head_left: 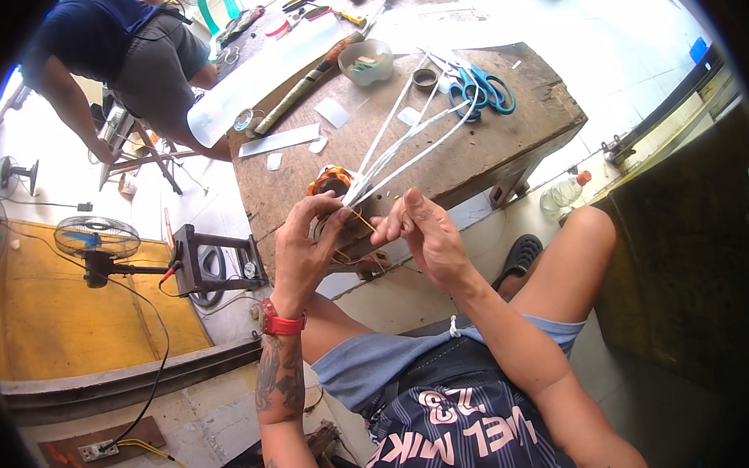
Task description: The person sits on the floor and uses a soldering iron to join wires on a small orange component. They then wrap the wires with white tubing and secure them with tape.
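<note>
Left hand: The left hand [307,242] is seen at the near edge of the bench, fingers curled and closed around a wound copper coil [331,184]; a red wristband [279,322] is worn on the wrist.
Right hand: The right hand [423,231] is held just to the 3 o'clock side of the left hand, thumb and fingertips pressed together in a pinch on a thin copper wire [358,219].
Copper wire: It is stretched between the pinch and the coil; how it is fastened at the coil cannot be told.
Coil: It is located at the near edge of the wooden workbench [505,138], partly covered by the left hand's fingers.
White strips: Several long white strips [404,143] are seen fanning out from the coil toward 1 o'clock across the bench top.
Scissors: Blue-handled scissors [485,88] are laid at the far ends of the strips.
Tape roll: A small roll [424,79] is set just at 9 o'clock of the scissors.
Bowl: A pale round bowl [365,61] is placed farther on, at 11 o'clock of the roll.
Hand tools: Pliers and screwdrivers [337,3] are laid at the far end of the bench.
Fan: A floor fan [97,238] is stood at 9 o'clock of the hands, on the floor.
Other person: A person in a dark shirt [110,44] is bent over at 10 o'clock, well apart from the bench's near edge.
</note>
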Demonstrator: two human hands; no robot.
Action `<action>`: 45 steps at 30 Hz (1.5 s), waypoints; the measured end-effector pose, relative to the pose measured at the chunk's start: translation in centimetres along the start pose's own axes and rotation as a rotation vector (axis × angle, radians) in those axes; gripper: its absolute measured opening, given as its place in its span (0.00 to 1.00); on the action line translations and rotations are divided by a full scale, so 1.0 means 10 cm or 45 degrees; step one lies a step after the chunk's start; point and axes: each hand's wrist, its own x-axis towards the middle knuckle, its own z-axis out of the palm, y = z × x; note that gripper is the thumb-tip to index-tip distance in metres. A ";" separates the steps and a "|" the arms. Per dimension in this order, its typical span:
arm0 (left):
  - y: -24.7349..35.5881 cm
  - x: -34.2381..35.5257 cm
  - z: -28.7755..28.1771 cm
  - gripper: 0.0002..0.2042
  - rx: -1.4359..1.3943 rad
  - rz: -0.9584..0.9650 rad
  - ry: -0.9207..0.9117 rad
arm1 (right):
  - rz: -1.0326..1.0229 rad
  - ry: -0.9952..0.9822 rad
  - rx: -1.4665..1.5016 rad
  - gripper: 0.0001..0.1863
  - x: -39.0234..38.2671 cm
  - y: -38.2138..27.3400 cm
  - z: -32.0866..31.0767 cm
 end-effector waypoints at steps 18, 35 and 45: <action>0.12 -0.03 0.06 0.09 0.157 0.042 0.043 | 0.225 0.272 -0.760 0.17 -0.14 0.11 0.26; -0.14 0.07 0.21 0.08 -0.091 0.027 0.166 | 0.268 0.233 -0.913 0.24 -0.09 0.06 0.11; -0.09 0.06 0.01 0.10 0.091 0.317 0.004 | -0.003 0.062 -0.701 0.20 0.23 -0.11 0.31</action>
